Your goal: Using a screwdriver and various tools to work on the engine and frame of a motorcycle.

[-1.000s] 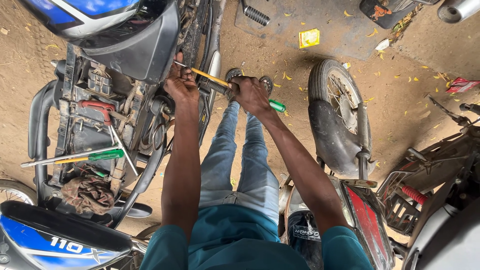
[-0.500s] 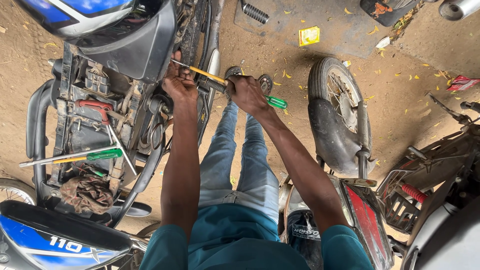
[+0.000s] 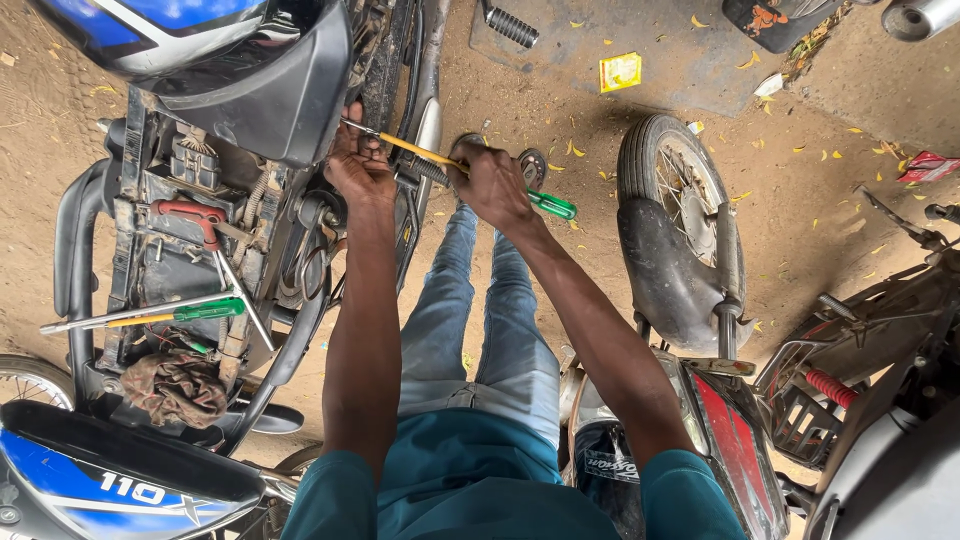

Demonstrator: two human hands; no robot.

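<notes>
My right hand [image 3: 492, 185] grips a screwdriver [image 3: 548, 204] with a green and yellow handle, its metal shaft pointing left toward the motorcycle frame. My left hand [image 3: 357, 165] is closed around the shaft's tip at the side of the stripped motorcycle [image 3: 190, 220], just under its dark tank cover. My legs in blue jeans [image 3: 480, 320] stretch out below both arms.
A second green-handled screwdriver [image 3: 165, 315] and a brown rag [image 3: 175, 388] lie on the open frame. Another motorcycle's rear wheel [image 3: 672, 220] stands to the right, with more bikes at the right edge. A yellow packet [image 3: 620, 72] lies on the dirt ground.
Both hands have held their place on the screwdriver at the frame, with only a slight shift.
</notes>
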